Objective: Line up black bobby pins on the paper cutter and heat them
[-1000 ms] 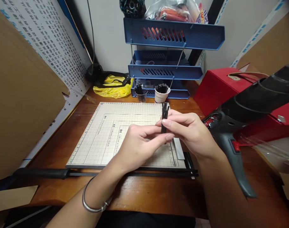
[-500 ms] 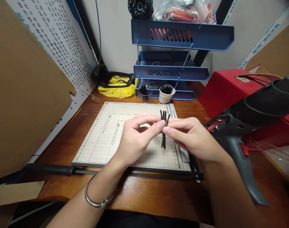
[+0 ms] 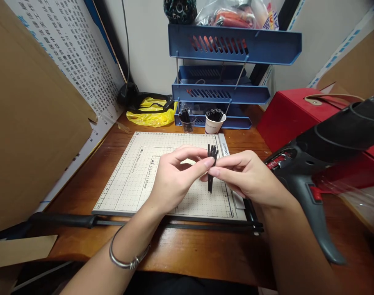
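**Black sticks pinched between both hands**

Black sticks (image 3: 210,166) stand upright in a small bundle above the cutting board (image 3: 137,180) — left hand (image 3: 174,180) and right hand (image 3: 248,178) fingers clamped on them, touching. A heat gun (image 3: 325,151) lies at right.

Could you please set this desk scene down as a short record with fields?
left hand: fingertips pinch the small bundle of thin black sticks
right hand: fingertips pinch the same bundle from the other side
bundle: upright, held above the beige gridded paper-cutter board
behind the board: white paper cup and small clear cup, both holding black sticks
back: blue three-tier plastic tray rack
right side: red box, black heat gun
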The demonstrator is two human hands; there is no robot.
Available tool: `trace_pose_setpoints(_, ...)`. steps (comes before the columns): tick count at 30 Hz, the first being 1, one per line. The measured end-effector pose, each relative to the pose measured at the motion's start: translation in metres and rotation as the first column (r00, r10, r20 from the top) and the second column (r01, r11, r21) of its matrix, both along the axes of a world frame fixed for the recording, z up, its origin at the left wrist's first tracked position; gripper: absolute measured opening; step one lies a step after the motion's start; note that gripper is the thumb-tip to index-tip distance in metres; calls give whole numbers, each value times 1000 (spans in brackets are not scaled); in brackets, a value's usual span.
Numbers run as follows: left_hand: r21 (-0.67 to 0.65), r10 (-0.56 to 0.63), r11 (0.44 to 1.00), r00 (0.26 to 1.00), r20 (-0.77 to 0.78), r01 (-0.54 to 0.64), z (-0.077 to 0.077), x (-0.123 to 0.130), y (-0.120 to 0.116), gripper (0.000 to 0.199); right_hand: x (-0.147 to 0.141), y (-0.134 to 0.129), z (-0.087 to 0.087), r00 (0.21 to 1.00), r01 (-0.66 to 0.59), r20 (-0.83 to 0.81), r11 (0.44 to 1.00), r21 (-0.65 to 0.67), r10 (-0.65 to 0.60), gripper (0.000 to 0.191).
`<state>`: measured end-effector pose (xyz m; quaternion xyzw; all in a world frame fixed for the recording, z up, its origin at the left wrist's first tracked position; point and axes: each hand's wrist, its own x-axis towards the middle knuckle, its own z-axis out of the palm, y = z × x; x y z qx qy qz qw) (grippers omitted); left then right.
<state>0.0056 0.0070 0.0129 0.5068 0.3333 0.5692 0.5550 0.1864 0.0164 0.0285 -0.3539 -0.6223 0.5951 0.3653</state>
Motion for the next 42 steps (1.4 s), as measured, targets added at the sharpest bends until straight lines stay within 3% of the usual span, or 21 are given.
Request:
trace_pose_setpoints(13, 30, 18, 999, 998, -60, -16, 1, 0, -1, 11, -1, 0, 0, 1000, -24, 7, 999, 45, 23, 21)
trace_pose_setpoints(20, 60, -14, 998, 998, -54, 17, 1, 0, -3, 14, -2, -1, 2, 999, -28, -19, 1000, 8, 28, 22)
trace_pose_setpoints(26, 114, 60, 993, 988, -145, -43, 0, -2, -3, 8, 0, -3, 3, 998, -51, -30, 999, -1, 51, 23)
trace_pose_setpoints(35, 124, 81, 991, 976, -201, -57, 2, -2, -2, 26, 1, -3, 2, 999, -49, 18, 998, -26, 50, 25)
trace_pose_setpoints(42, 131, 126, 986, 967, -223, -98, 0, -2, -2, 26, 1, -3, 2, 997, -78, 19, 996, -45, 79, 26)
